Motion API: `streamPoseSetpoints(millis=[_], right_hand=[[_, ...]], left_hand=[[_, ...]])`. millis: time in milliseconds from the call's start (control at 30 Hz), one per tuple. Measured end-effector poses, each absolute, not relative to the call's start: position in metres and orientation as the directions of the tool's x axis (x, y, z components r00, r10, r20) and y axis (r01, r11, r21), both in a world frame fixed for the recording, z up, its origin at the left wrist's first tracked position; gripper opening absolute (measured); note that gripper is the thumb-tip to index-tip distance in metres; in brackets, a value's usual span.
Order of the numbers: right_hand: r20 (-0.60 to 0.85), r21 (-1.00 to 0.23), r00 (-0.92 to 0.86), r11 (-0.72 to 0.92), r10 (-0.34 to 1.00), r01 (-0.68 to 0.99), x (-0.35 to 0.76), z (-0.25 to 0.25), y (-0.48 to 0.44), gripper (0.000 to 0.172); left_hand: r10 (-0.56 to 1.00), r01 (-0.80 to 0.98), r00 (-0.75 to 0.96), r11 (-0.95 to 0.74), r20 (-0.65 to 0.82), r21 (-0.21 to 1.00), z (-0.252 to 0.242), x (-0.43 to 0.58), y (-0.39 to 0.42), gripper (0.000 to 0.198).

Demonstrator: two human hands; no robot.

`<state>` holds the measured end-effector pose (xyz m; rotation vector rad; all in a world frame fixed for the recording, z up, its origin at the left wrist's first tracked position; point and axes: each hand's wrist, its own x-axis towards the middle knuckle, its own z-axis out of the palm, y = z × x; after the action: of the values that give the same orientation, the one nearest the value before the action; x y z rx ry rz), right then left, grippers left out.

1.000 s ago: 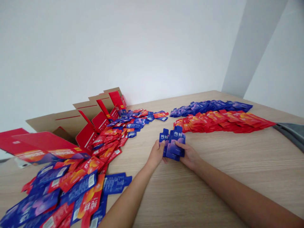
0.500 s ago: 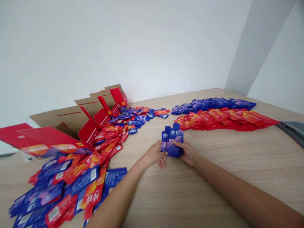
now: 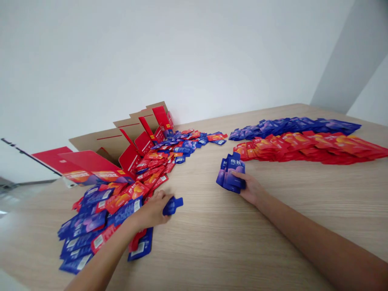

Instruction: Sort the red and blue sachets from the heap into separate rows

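Note:
Several blue pouches [image 3: 232, 173] printed with purple fruit are fanned in my right hand [image 3: 252, 189], the thumb pressed over the front one, held over the table. My left hand [image 3: 156, 209] grips a single blue pouch [image 3: 172, 205] at the near right edge of a mixed pile. That pile holds red pouches [image 3: 121, 202] with orange fruit and blue pouches [image 3: 87, 222], some with barcode sides up. Much of the single pouch is hidden by my left fingers.
Opened red cardboard boxes [image 3: 103, 161] stand in a row behind the pile at left. On the right, overlapping rows of blue pouches [image 3: 291, 126] and red pouches [image 3: 303, 146] lie along the wooden table [image 3: 206, 246]. A white wall rises behind.
My left hand has moved from beside the fanned pouches to the pile at left and now grips another blue pouch. My right hand still holds its pouches. The view has shifted left.

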<state>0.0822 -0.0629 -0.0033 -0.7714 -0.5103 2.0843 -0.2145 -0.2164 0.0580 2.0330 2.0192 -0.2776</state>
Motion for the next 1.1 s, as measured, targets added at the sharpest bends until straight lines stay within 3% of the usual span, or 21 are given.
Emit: streamPoseSetpoints(millis=[200, 433, 533, 600, 700, 833, 967, 1100], right_hand=[[-0.338, -0.59, -0.451, -0.559, 0.826, -0.582, 0.085, -0.004, -0.063, 0.018], [-0.284, -0.598, -0.454, -0.526, 0.844, -0.605, 0.083, 0.0, -0.067, 0.015], [-0.192, -0.611, -0.485, -0.49, 0.853, -0.621, 0.083, 0.002, -0.068, 0.02], [-0.158, -0.612, -0.484, -0.47, 0.861, -0.636, 0.084, 0.003, -0.069, 0.024], [-0.161, -0.61, -0.507, -0.489, 0.847, -0.623, 0.084, 0.005, -0.07, 0.027], [-0.209, -0.613, -0.513, -0.52, 0.833, -0.595, 0.083, 0.005, -0.071, 0.029], [-0.217, -0.61, -0.446, -0.478, 0.868, -0.632, 0.083, 0.002, -0.068, 0.031], [-0.152, -0.676, -0.408, -0.396, 0.9, -0.621, 0.084, -0.001, -0.065, 0.027]], left_hand=[[0.989, 0.997, 0.078, -0.078, -0.125, 0.012, 0.039, -0.167, -0.149, 0.039], [1.0, 0.913, 0.008, -0.007, 0.0, 0.409, 0.036, -0.114, -0.082, 0.029], [0.997, 0.628, -0.075, 0.024, 0.03, 0.778, 0.026, -0.086, -0.07, 0.03], [0.989, 0.366, -0.141, 0.018, 0.036, 0.93, 0.017, -0.069, -0.066, 0.031], [0.976, 0.24, -0.216, 0.027, 0.026, 0.97, 0.008, -0.053, -0.067, 0.033], [0.973, 0.258, -0.228, 0.025, 0.036, 0.966, 0.013, -0.05, -0.071, 0.034], [0.999, 0.402, 0.012, -0.053, 0.052, 0.914, 0.026, -0.058, -0.079, 0.037], [0.95, 0.381, 0.236, 0.103, -0.204, 0.919, 0.022, -0.065, -0.085, 0.055]])
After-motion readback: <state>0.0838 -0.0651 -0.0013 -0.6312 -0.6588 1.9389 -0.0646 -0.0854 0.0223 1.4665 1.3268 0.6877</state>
